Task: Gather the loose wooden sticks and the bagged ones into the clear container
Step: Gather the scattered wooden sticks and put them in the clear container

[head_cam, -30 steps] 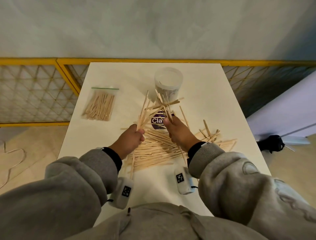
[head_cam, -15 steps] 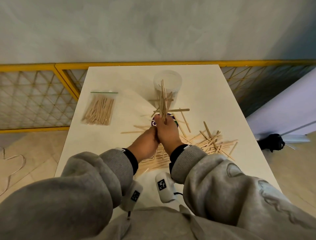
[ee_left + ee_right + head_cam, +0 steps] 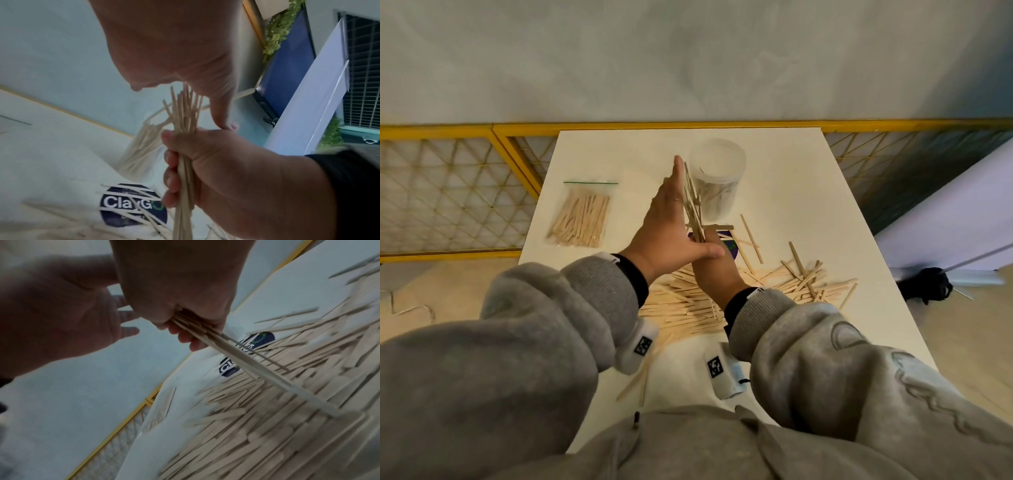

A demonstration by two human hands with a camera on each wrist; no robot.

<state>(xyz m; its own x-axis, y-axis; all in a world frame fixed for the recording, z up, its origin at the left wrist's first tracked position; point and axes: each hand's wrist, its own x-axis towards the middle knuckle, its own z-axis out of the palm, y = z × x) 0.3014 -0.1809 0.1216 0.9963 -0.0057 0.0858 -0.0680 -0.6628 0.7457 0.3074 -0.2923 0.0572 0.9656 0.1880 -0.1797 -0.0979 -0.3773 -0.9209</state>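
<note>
While the right hand [image 3: 216, 172] clenches a bundle of thin flat wooden sticks [image 3: 185, 123] upright, the left hand [image 3: 671, 219] stands flat and straight-fingered against the bundle's side, grasping nothing. Just beyond their tips stands the clear cylindrical container [image 3: 717, 181], some sticks already inside. More pale, smooth loose sticks [image 3: 774, 287] lie scattered on the white table [image 3: 808, 192], partly covering a round dark sticker [image 3: 131, 204]. Well to the left lies the zip bag of sticks [image 3: 580, 214].
</note>
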